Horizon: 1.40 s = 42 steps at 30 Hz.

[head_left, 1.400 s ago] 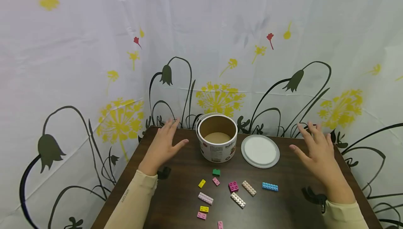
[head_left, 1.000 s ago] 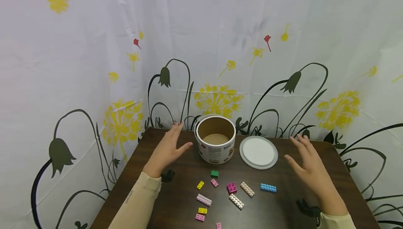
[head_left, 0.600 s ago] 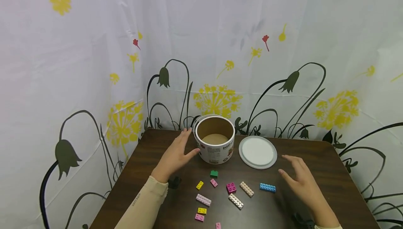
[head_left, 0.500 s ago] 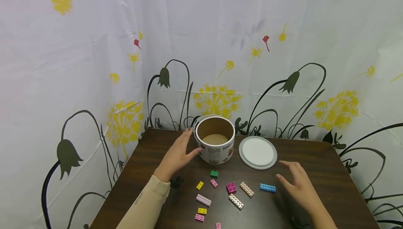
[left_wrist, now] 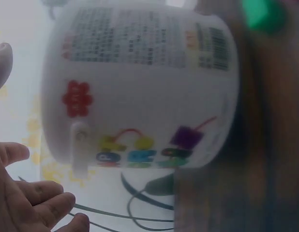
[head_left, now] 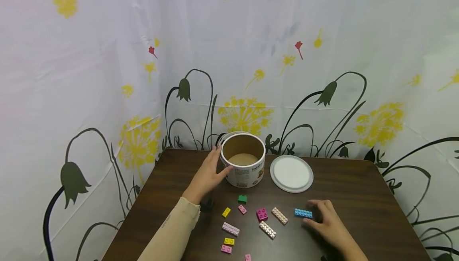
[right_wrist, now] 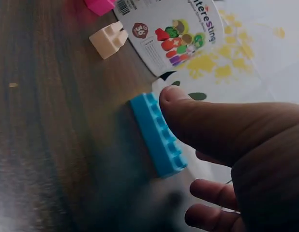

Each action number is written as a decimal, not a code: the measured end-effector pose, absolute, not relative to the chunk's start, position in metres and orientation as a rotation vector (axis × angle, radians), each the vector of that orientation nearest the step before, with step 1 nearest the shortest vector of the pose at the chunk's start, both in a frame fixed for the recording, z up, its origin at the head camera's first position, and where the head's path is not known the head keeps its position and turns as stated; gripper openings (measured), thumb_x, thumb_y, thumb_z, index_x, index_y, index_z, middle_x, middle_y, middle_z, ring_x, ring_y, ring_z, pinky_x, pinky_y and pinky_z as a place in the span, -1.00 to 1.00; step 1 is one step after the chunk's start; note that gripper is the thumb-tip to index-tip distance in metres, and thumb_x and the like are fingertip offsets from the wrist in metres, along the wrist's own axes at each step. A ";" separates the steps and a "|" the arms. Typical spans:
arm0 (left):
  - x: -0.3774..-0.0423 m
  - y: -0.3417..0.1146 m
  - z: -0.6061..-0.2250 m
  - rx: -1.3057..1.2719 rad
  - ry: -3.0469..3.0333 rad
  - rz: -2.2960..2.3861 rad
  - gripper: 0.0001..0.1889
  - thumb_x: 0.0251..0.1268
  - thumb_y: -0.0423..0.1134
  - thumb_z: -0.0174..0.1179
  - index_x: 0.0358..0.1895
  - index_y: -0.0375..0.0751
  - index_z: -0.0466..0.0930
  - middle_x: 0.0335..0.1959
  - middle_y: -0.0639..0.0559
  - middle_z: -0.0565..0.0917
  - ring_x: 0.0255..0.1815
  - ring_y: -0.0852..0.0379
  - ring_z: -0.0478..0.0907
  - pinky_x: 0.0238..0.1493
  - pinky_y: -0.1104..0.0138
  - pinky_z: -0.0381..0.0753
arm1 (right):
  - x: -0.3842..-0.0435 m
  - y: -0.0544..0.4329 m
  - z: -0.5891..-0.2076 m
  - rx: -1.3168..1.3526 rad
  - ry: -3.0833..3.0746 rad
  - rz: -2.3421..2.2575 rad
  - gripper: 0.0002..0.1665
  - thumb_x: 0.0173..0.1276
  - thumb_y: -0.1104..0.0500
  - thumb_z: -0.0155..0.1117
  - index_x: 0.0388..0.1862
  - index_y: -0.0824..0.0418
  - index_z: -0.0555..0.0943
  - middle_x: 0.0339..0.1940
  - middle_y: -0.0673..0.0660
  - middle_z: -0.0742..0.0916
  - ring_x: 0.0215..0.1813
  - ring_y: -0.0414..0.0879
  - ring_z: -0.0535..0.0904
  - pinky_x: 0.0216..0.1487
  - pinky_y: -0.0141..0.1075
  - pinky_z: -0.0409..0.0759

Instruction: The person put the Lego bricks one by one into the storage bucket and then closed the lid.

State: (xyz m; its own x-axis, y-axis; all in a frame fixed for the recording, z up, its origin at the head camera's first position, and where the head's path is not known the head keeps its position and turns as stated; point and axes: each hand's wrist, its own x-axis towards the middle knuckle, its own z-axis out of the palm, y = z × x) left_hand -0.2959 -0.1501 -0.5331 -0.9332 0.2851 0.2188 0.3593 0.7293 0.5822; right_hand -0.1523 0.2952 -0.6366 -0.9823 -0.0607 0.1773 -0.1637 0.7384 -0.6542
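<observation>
My left hand (head_left: 208, 175) is at the left side of a white bucket (head_left: 238, 176), fingers spread by its rim and thumb in front of its wall. The left wrist view has the bucket's printed side (left_wrist: 149, 96) filling the middle, with the loosely bent fingers (left_wrist: 38, 198) at lower left. My right hand (head_left: 330, 223) hovers at the right end of a long blue toy brick (head_left: 303, 213), thumb and forefinger parted around that end. In the right wrist view the blue brick (right_wrist: 158, 135) lies on the table, the thumb (right_wrist: 193, 116) overlapping its studded side.
A round white lid (head_left: 291, 174) lies right of the bucket. Several toy bricks are scattered on the dark table (head_left: 358, 197): green (head_left: 242, 199), magenta (head_left: 262, 214), beige (head_left: 279, 216), silvery (head_left: 267, 230), lilac (head_left: 230, 229), yellow (head_left: 229, 241) and pink (head_left: 226, 249). A flowered curtain hangs behind.
My right hand has come down and left to the blue brick, its fingers bending. The left hand has moved right, up to the bucket's side. Bricks, bucket and lid stay in place.
</observation>
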 end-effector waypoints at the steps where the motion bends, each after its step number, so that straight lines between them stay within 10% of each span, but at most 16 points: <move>1: -0.295 -0.151 -0.536 -0.517 -2.823 -0.990 0.07 0.49 0.44 0.22 0.83 0.04 -0.07 0.83 -0.23 -0.01 0.82 -0.31 0.03 0.64 -0.34 0.27 | -0.152 0.295 -0.640 0.161 -2.807 1.092 -0.21 0.28 -0.11 0.70 0.40 0.13 0.62 0.18 0.18 0.58 0.11 -0.05 0.49 0.04 -0.31 0.54; 23: -0.326 -0.147 -0.558 -0.478 -2.710 -1.624 -0.06 0.60 0.09 0.30 0.82 0.31 -0.11 0.85 -0.06 -0.02 0.85 -0.29 -0.08 0.68 -0.43 0.04 | -0.156 0.305 -0.644 0.103 -2.751 1.327 -0.43 0.27 0.07 0.72 0.24 0.04 0.73 -0.02 0.14 0.61 -0.32 -0.22 0.36 -0.30 -0.35 0.42; 42: -0.335 -0.133 -0.567 -0.426 -2.454 -2.175 -0.12 0.65 -0.07 0.27 0.79 0.33 -0.10 0.86 -0.14 -0.12 0.86 -0.25 -0.15 0.74 -0.27 0.04 | -0.157 0.297 -0.643 -0.013 -2.793 1.255 -0.68 0.35 0.18 0.64 0.06 0.03 0.81 -0.12 0.10 0.63 -0.23 -0.19 0.44 -0.24 -0.37 0.48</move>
State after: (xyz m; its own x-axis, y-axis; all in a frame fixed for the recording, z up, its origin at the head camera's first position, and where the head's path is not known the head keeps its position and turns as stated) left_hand -0.3355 -0.1330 -0.5673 -0.9534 0.2983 0.0461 0.0816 0.1076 0.9908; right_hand -0.1567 0.2975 -0.6425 -0.9968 0.0403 0.0689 -0.0247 0.6648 -0.7467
